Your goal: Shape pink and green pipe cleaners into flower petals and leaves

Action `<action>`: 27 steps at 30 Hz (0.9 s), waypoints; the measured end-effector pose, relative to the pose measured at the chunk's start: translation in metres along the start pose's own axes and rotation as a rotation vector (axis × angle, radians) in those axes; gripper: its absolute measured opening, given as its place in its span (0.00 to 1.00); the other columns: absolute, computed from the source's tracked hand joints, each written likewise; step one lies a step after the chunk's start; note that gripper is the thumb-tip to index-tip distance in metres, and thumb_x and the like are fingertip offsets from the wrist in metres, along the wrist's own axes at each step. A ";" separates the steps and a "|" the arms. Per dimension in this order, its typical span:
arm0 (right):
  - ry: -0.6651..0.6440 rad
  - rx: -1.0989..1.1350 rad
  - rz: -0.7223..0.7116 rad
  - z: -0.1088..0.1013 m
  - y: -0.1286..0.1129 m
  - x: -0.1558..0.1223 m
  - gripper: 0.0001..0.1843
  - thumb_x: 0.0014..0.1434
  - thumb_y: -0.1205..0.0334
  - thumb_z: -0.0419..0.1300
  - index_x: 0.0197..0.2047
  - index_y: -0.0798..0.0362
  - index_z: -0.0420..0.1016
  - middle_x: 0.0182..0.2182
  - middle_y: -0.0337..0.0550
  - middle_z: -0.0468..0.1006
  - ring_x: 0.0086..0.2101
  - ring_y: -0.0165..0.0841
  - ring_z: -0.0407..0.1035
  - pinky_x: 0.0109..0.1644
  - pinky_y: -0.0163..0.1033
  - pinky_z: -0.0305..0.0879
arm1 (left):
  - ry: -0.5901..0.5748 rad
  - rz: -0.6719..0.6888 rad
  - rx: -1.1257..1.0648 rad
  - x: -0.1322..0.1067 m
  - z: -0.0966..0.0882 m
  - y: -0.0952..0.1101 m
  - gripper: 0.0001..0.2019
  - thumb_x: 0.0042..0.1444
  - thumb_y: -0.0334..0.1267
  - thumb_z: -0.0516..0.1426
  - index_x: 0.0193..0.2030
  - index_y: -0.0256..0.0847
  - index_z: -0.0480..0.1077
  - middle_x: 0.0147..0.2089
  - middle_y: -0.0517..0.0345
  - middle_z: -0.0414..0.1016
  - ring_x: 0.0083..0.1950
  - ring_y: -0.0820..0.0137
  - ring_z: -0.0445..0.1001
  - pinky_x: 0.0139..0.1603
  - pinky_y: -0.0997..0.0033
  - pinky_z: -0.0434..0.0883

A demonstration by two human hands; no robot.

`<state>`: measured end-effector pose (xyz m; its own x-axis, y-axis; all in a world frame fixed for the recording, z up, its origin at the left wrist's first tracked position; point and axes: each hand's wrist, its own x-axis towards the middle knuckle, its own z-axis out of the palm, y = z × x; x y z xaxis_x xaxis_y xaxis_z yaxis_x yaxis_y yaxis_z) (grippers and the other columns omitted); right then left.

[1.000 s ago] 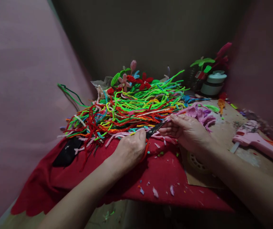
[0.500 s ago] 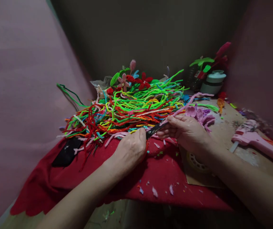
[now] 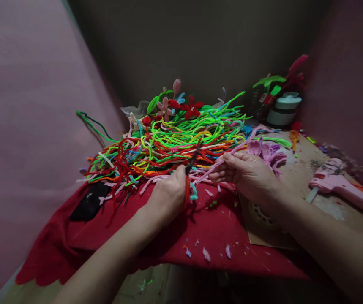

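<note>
My left hand [image 3: 170, 192] is closed round the handles of a pair of scissors [image 3: 194, 155], whose dark blades point up and away over the pile. Between the pinched fingers of my right hand [image 3: 244, 171] is a pink pipe cleaner [image 3: 214, 166]; one end slants down to the left, and a length rises to the upper right. The scissors stand apart from that stem, to its left. Just beyond my right hand lie purple pipe-cleaner flowers [image 3: 265, 152]. A big heap of coloured pipe cleaners [image 3: 181, 139] spreads out past both hands.
A black phone [image 3: 89, 202] lies on the red cloth [image 3: 213, 232] at left. On the right are a pink glue gun [image 3: 342, 185], a yellowish ring [image 3: 263, 217] partly under my right arm, and a lidded jar [image 3: 284, 110]. Finished flowers [image 3: 192, 107] stand behind the heap.
The scissors have swung away from the pink pipe cleaner, blades now pointing upward, and my left hand has shifted slightly left. My right hand stays nearly still.
</note>
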<state>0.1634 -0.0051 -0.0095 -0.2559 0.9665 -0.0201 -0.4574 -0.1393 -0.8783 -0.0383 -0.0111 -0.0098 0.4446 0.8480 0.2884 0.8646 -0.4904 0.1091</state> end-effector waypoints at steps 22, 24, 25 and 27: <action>-0.008 -0.146 -0.072 0.009 0.002 -0.007 0.07 0.46 0.61 0.66 0.27 0.57 0.75 0.22 0.40 0.76 0.23 0.27 0.68 0.30 0.34 0.64 | -0.043 -0.311 -1.481 0.027 -0.022 0.042 0.20 0.42 0.32 0.63 0.41 0.37 0.60 0.25 0.66 0.67 0.24 0.80 0.66 0.27 0.79 0.64; 0.070 -0.305 -0.140 0.013 0.003 -0.010 0.09 0.48 0.59 0.63 0.24 0.57 0.74 0.20 0.39 0.74 0.22 0.27 0.67 0.29 0.34 0.63 | -0.038 -0.290 -1.459 0.026 -0.020 0.043 0.19 0.43 0.33 0.62 0.42 0.37 0.60 0.25 0.66 0.66 0.24 0.79 0.65 0.27 0.79 0.63; 0.125 -0.392 -0.187 0.015 0.004 -0.012 0.10 0.50 0.59 0.62 0.24 0.56 0.73 0.20 0.39 0.74 0.22 0.28 0.66 0.29 0.34 0.62 | -0.021 -0.271 -1.436 0.025 -0.018 0.043 0.19 0.44 0.33 0.61 0.42 0.38 0.60 0.25 0.66 0.66 0.24 0.79 0.65 0.27 0.79 0.63; 0.215 -0.546 -0.306 0.018 0.006 -0.014 0.09 0.51 0.59 0.61 0.25 0.55 0.74 0.21 0.39 0.74 0.24 0.28 0.66 0.30 0.34 0.61 | 0.036 -0.217 -1.370 0.024 -0.013 0.045 0.18 0.44 0.32 0.61 0.42 0.38 0.60 0.28 0.65 0.66 0.26 0.79 0.64 0.29 0.78 0.64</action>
<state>0.1488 -0.0235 -0.0053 0.0191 0.9744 0.2238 0.0295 0.2232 -0.9743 0.0079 -0.0155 0.0147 0.3079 0.9366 0.1673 -0.0111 -0.1723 0.9850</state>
